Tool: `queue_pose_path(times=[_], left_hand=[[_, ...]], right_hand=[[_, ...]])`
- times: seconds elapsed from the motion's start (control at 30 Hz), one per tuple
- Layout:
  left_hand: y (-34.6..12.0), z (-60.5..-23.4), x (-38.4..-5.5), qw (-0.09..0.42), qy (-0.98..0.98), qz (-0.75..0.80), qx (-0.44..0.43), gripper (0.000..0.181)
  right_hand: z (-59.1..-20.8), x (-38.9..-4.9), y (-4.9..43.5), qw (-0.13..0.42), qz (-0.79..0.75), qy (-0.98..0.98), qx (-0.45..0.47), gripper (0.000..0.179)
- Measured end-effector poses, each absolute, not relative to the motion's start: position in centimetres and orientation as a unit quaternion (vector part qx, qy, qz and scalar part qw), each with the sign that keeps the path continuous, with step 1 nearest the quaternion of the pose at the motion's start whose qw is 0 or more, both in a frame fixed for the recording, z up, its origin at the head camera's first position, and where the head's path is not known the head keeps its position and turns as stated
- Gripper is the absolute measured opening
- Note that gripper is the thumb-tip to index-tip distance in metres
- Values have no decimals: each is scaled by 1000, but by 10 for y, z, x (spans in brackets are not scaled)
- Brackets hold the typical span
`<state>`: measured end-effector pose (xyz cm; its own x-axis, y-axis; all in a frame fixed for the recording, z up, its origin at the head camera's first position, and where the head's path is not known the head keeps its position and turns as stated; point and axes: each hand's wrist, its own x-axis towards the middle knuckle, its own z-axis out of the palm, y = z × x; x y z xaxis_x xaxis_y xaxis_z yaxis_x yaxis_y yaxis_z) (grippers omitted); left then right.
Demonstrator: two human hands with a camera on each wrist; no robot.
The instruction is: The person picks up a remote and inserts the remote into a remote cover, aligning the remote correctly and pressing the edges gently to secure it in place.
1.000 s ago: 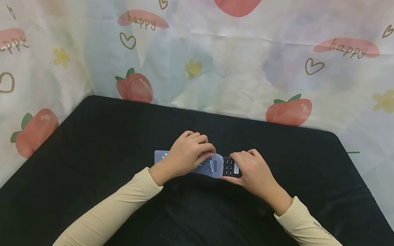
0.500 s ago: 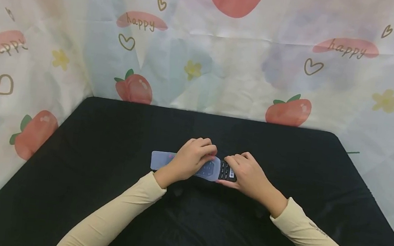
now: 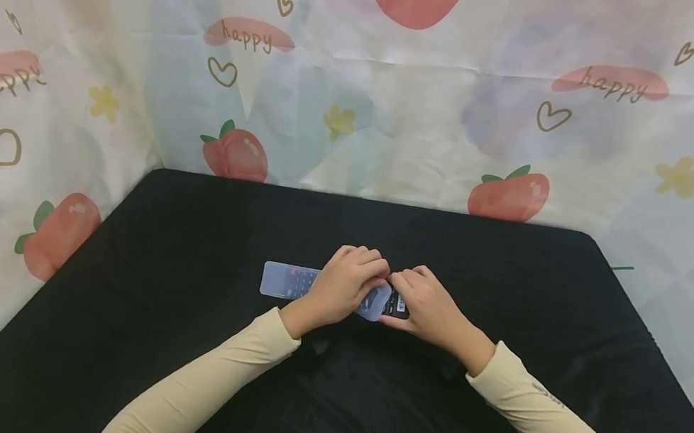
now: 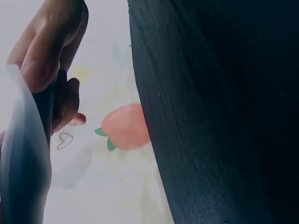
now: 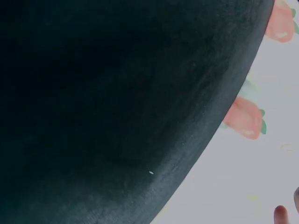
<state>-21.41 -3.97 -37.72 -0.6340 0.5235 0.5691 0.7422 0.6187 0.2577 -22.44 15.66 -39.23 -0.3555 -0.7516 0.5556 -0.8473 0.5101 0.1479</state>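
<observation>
Currently, the left hand [image 3: 342, 284] is gripping a cloudy, see-through cover [image 3: 278, 280], and the right hand [image 3: 436, 307] is holding the bare end of a remote [image 3: 399, 307]. The remote is running from the right hand into the cover and beneath the left hand, with a black table [image 3: 353, 389] lying below both hands.

The head camera looks forward and down from the near side, well back, taking in the left hand [image 3: 339, 286], the right hand [image 3: 435, 305], the worktop [image 3: 339, 401] and the backdrop [image 3: 407, 138] beyond its far edge. The left wrist camera, turned sideways, has fingers [image 4: 42, 60] and a translucent cover [image 4: 25, 158] close up. The right wrist camera, also tilted, faces mostly worktop, catching fingertips [image 5: 280, 214]. All three share worktop and backdrop.
</observation>
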Motion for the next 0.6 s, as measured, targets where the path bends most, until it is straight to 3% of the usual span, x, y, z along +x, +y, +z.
queue_pose_path(times=[0.27, 0.37, 0.53, 0.6], left_hand=[[-53, -372, -218, 236, -864, -225, -382, 7], [-61, -372, -216, 304, -862, -169, -368, 13], [-66, -376, -211, 469, -821, -45, -324, 26], [-63, -376, -211, 507, -805, -9, -307, 34]], right_hand=[[-394, -223, 161, 300, 89, -836, 451, 55], [-392, -221, 165, 309, 105, -846, 422, 55], [-384, -217, 167, 337, 164, -871, 318, 51], [-379, -214, 162, 345, 189, -877, 275, 49]])
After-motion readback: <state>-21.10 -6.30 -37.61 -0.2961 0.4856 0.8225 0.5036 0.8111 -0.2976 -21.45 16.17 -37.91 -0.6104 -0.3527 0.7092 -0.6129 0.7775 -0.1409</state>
